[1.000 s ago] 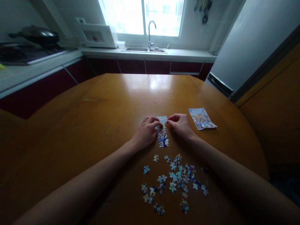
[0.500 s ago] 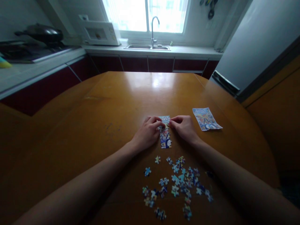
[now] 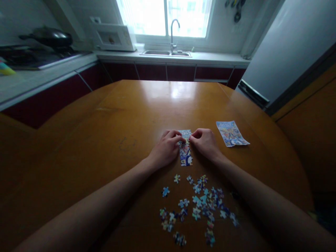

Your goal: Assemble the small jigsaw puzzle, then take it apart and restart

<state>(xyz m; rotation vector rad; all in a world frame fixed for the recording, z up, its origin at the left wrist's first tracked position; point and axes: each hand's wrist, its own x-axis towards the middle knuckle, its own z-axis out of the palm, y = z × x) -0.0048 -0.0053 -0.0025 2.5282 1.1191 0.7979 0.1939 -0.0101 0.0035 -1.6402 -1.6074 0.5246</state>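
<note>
A partly joined jigsaw puzzle (image 3: 186, 154) lies on the table as a narrow upright strip, its right edge uneven with tabs. My left hand (image 3: 166, 147) rests over its left side, fingers extended and fingertips on the surface; the hand is open and covers part of the picture. At the strip's right edge, my right hand (image 3: 204, 141) pinches a small puzzle piece (image 3: 189, 139), mostly hidden by thumb and forefinger. Nearer to me, loose puzzle pieces (image 3: 203, 200) lie scattered, several of them overlapping. A creased picture sheet (image 3: 231, 133) sits beyond my right hand.
The wooden table (image 3: 110, 115) has a rounded outline. Past its far edge runs a counter with a sink (image 3: 157, 53) and a faucet (image 3: 172, 36). A black pan (image 3: 52, 37) stands on the stove at left. A refrigerator (image 3: 288, 45) is at the right.
My right hand has shifted very slightly at the strip's edge, still pinching the piece. My left hand and the loose pieces stay in place; the view itself has moved a little.
</note>
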